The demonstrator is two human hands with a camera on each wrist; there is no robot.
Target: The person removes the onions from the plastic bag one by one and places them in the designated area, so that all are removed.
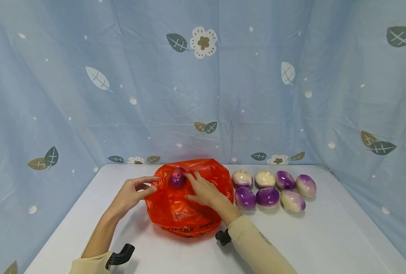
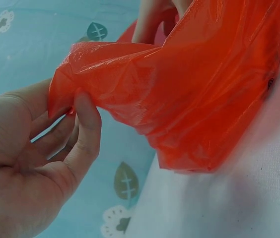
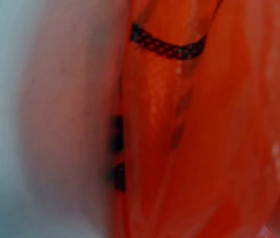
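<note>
A red plastic bag (image 1: 197,217) with dark print stands with its mouth spread on the white table. My left hand (image 1: 132,194) pinches the left rim of the bag between thumb and fingers; the left wrist view shows this grip on the plastic (image 2: 115,74). In the bag's mouth lies a glossy purple turnip (image 1: 177,179). My right hand (image 1: 204,190) reaches into the bag from the right, thumb and fingers spread, fingertips beside the turnip; whether they touch it I cannot tell. Red plastic (image 3: 170,109) fills much of the right wrist view, which hides the hand's work.
Several glossy purple-and-white turnips (image 1: 268,196) sit in two rows right of the bag, close to its right side. The white table (image 1: 326,236) ends at the back against a blue patterned curtain (image 1: 244,95).
</note>
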